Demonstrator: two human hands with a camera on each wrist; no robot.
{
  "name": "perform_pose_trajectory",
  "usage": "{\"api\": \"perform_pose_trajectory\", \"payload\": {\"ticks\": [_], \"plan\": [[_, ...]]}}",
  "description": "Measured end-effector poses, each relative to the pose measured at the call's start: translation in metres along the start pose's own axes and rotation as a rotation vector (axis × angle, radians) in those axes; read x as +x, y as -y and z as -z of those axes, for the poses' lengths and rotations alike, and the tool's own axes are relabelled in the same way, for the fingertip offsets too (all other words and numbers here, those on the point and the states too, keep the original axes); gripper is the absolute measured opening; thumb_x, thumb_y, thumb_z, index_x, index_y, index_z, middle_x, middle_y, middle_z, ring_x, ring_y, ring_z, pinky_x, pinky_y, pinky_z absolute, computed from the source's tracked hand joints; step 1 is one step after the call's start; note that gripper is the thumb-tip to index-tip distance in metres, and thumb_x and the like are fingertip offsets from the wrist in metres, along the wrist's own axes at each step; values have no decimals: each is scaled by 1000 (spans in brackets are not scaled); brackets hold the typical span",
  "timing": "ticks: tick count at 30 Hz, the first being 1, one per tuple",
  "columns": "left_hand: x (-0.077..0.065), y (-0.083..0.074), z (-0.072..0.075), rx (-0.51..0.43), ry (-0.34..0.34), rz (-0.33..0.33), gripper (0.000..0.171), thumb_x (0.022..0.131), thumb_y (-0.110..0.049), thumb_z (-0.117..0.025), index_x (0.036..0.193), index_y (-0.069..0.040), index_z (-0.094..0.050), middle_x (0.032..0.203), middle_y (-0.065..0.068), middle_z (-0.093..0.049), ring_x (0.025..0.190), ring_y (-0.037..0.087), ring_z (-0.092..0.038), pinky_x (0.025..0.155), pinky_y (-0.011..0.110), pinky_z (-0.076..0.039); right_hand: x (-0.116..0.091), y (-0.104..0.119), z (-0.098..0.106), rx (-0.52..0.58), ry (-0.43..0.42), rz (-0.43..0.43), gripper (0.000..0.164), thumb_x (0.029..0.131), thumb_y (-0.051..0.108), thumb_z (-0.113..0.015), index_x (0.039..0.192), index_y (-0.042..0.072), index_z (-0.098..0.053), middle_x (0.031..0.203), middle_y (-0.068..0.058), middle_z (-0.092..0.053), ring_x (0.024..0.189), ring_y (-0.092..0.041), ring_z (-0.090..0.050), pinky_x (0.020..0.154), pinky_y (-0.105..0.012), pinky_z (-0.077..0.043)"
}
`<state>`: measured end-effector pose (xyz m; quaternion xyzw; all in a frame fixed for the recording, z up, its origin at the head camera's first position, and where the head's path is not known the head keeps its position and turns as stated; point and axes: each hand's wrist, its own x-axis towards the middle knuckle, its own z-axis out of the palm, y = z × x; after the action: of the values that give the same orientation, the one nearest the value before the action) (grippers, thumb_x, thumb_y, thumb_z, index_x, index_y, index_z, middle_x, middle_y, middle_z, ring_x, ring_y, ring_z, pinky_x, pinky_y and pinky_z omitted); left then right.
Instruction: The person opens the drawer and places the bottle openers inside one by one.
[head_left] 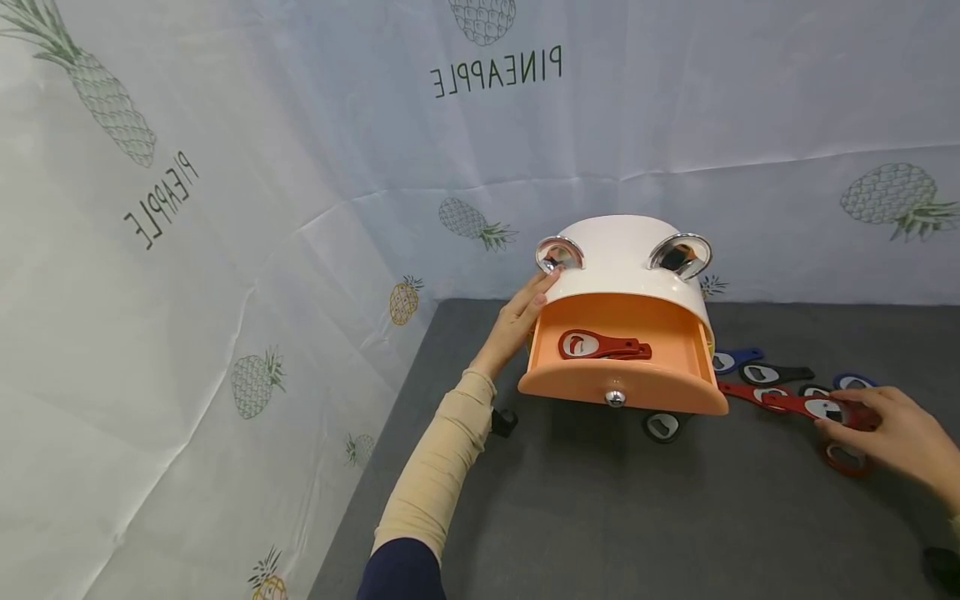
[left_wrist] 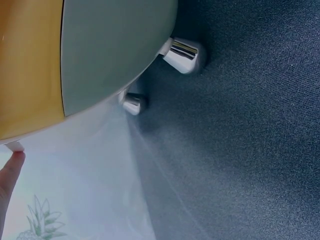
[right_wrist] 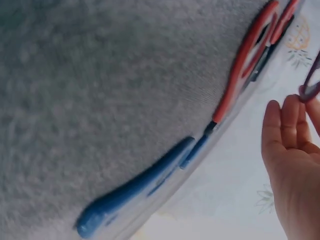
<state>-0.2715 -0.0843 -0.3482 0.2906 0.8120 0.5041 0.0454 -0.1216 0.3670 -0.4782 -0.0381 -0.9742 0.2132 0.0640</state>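
Note:
A white rounded box with two chrome rings on top stands on the dark table, its orange drawer pulled out. Inside the drawer lie red bottle openers, overlapping so that I cannot tell how many. My left hand rests on the box's left side, fingers extended close to the left chrome ring; in the left wrist view one fingertip touches the rim. Out to the right, my right hand pinches a red bottle opener above other openers. Its fingers meet the opener's edge in the right wrist view.
Several bottle openers lie right of the box, among them a blue one, a black one and a red one. A black opener shows below the drawer front. Pineapple-print cloth hangs behind and to the left.

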Motion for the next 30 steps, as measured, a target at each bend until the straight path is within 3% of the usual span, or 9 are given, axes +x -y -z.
{"api": "perform_pose_trajectory", "payload": {"ticks": [5, 11, 13, 14, 18, 21, 24, 27, 30], "plan": [[0, 1, 0, -6, -4, -11, 45, 101, -40, -34, 146, -32, -31, 157, -3, -19, 146, 17, -16, 117, 49, -22, 0, 3, 5, 59, -61, -12, 69, 84, 36, -68, 119, -19, -46, 109, -35, -34, 80, -31, -47, 54, -33, -38], [0, 0, 0, 5, -11, -15, 46, 101, -40, -34, 146, -32, -32, 157, -3, -20, 146, 17, -17, 117, 50, -22, 18, -45, -17, 69, -179, 19, 67, 82, 37, -71, 123, -11, -47, 114, -30, -37, 90, -38, -35, 64, -44, -34], [0, 0, 0, 12, -7, -11, 45, 102, -38, -34, 146, -32, -32, 157, -3, -19, 146, 18, -17, 116, 50, -22, 20, -45, -16, 70, -233, 45, 58, 80, 34, -73, 122, 1, -53, 110, -23, -40, 91, -22, -36, 67, -37, -34], [0, 0, 0, 15, -3, -10, 45, 102, -36, -34, 146, -31, -31, 157, -2, -19, 146, 18, -17, 116, 51, -22, 19, -40, -12, 72, -254, 50, 52, 79, 32, -74, 122, 9, -54, 108, -20, -41, 91, -15, -35, 69, -35, -34], [0, -1, 0, 22, 3, -12, 44, 103, -31, -33, 147, -30, -30, 157, -3, -18, 146, 17, -16, 117, 50, -20, 11, 6, 15, 93, -262, 70, 47, 80, 27, -74, 119, 9, -56, 103, -17, -41, 88, -9, -35, 65, -30, -34], [0, -1, 0, 25, -1, -19, 44, 103, -32, -34, 146, -30, -31, 157, -2, -19, 146, 17, -16, 117, 50, -21, 3, 43, 37, 139, -222, 83, 53, 84, 22, -70, 116, -14, -51, 105, -26, -40, 88, -31, -36, 67, -29, -34], [0, -1, 0, 24, -10, -25, 45, 102, -36, -34, 146, -29, -32, 157, -2, -20, 146, 18, -17, 116, 50, -22, 0, 65, 50, 150, -238, 66, 51, 84, 22, -69, 116, -14, -51, 105, -23, -41, 89, -22, -34, 63, -20, -28], [0, -1, 0, 19, -18, -29, 46, 101, -40, -35, 146, -30, -33, 157, -2, -21, 146, 17, -18, 116, 50, -22, 0, 83, 61, 166, -235, 80, 54, 85, 21, -68, 118, -17, -49, 110, -29, -39, 91, -29, -35, 74, -27, -36], [0, 0, 0, 16, -18, -30, 46, 101, -39, -35, 146, -30, -33, 157, -2, -21, 146, 17, -18, 117, 50, -22, 2, 99, 70, 151, -233, 81, 55, 86, 23, -67, 121, -15, -48, 115, -32, -38, 94, -41, -35, 81, -50, -34]]}}
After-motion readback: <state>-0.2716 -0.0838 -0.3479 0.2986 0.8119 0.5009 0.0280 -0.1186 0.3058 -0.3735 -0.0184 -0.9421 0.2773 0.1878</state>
